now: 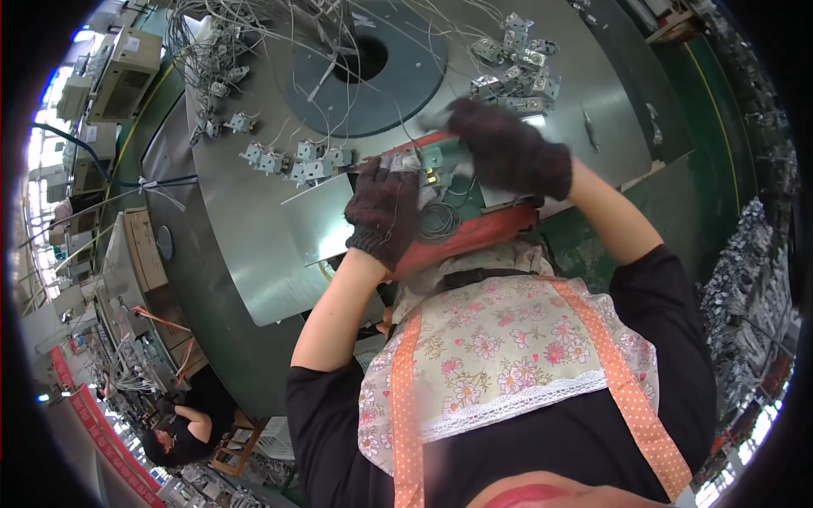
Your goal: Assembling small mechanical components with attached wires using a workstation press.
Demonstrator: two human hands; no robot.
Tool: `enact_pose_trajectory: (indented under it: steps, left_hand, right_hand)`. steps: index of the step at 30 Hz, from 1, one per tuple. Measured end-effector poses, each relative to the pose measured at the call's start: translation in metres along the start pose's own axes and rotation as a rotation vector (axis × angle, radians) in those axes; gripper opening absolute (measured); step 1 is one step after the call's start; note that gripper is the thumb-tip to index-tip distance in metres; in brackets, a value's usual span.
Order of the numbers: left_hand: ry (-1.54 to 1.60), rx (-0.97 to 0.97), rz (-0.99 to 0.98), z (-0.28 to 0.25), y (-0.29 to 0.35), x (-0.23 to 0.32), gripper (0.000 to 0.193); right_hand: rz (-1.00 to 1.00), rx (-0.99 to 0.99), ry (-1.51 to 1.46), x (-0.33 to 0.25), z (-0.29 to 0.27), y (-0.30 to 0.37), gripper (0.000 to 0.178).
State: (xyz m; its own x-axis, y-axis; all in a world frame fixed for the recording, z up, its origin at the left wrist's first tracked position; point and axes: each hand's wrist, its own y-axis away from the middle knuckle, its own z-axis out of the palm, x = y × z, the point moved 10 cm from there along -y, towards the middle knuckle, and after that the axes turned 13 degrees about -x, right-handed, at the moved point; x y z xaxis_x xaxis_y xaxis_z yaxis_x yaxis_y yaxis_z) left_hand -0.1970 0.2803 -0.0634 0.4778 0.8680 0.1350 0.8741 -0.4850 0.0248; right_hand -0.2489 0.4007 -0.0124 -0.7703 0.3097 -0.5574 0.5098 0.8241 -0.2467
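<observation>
My left hand (383,207), in a dark knitted glove, is closed over a small silvery metal part (406,159) at the red-edged work spot in front of me. Beside its fingers sits a greenish piece with brass-coloured contacts (432,177). Just below lies a coil of thin grey wire or tube (439,222), close to a red padded edge (474,234). My right hand (512,151), gloved alike, hovers over the right side of this spot. Motion smears its fingers, and whatever may be in them is hidden.
Behind the hands stands a grey round disc (423,80) with a central hole and many thin wires. Small metal boxes lie in clusters at left (309,161) and right (529,72). A pen-like tool (590,131) rests on the metal table (241,254). Another person (199,419) sits far left.
</observation>
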Motion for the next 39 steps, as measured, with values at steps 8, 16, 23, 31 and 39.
enact_pose_trajectory:
  steps: [8,16,23,31,39]
  left_hand:
    - [0.033,-0.004,-0.019,0.002,0.001,-0.001,0.060]
    - [0.038,-0.004,-0.026,-0.002,0.001,0.001,0.057]
    - [-0.007,-0.027,-0.037,-0.004,0.000,0.001,0.058]
    - [0.002,-0.042,-0.052,-0.001,-0.001,-0.002,0.061]
    - [0.025,-0.059,-0.061,-0.005,0.002,-0.004,0.060]
  right_hand:
    - [0.404,-0.092,0.488,0.097,-0.068,0.093,0.054]
    - [0.559,0.176,0.632,0.113,-0.047,0.114,0.068]
    - [0.267,0.446,0.602,0.114,-0.058,0.113,0.065]
    - [0.555,0.092,0.464,0.186,-0.059,0.125,0.050]
    - [0.033,0.434,0.889,0.072,-0.109,0.122,0.034]
